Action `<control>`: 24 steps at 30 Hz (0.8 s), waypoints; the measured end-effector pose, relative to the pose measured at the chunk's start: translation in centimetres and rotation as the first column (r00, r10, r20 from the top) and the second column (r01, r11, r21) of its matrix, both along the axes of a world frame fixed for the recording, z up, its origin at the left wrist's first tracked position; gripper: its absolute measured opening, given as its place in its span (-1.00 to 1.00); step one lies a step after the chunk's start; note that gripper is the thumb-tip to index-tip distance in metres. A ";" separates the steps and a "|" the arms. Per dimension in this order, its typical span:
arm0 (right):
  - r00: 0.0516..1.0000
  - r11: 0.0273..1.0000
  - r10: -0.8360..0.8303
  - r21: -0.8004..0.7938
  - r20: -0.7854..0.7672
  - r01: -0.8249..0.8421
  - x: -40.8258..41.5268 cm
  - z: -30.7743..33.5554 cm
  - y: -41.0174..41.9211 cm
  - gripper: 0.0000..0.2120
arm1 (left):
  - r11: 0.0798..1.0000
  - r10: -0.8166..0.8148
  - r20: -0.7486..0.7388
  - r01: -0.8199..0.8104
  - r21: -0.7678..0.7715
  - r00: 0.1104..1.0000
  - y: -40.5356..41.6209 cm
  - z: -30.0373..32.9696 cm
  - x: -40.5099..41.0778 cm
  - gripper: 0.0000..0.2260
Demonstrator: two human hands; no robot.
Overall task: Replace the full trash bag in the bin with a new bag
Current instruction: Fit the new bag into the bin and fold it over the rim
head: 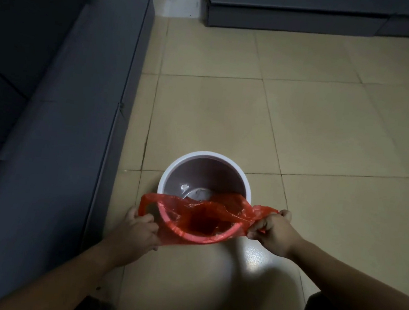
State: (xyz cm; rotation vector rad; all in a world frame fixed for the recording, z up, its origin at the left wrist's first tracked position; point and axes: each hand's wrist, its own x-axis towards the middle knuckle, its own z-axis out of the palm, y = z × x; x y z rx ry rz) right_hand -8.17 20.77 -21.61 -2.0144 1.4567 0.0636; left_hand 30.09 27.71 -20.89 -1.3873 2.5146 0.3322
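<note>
Red new bag [201, 220] is hooked over my bin's [205, 172] near rim; my left hand [137, 231] and right hand [273, 234] pinch its handles; far rim remains bare, no full bag visible.

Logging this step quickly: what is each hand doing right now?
Left hand: closed on the red bag, left edge.
Right hand: closed on the red bag's right handle.

- Dim indoor scene, heavy vignette darkening all corners.
- Bright specular glare patch on tiled floor [254, 257], near bottom centre; source itself out of frame.
- Soft dark shadow on floor at lower right.
- Grey sofa [51, 113] at left underexposed, detail lost.
- Wide-angle bending of tile lines toward edges.
- Forearms at bottom edge soft, slightly blurred; overall grainy, low contrast.
</note>
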 end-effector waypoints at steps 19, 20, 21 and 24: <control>0.593 0.783 -0.598 0.232 0.540 0.578 -2.0 2.0 1.4 -0.97 | 0.872 0.474 -0.560 -0.450 0.193 0.679 1.2 0.2 1.9 -0.64; 0.549 0.760 -0.622 0.260 0.558 0.596 -1.8 1.9 1.2 -0.95 | 0.859 0.497 -0.573 -0.465 0.216 0.652 1.3 0.3 1.5 -0.66; 0.505 0.736 -0.646 0.289 0.573 0.612 -1.7 1.7 0.9 -0.93 | 0.840 0.526 -0.580 -0.486 0.241 0.622 1.3 0.3 1.1 -0.67; 0.408 0.677 -0.698 0.357 0.588 0.643 -1.4 1.3 0.0 -0.85 | 0.721 0.667 -0.597 -0.589 0.366 0.446 0.9 0.5 0.4 -0.69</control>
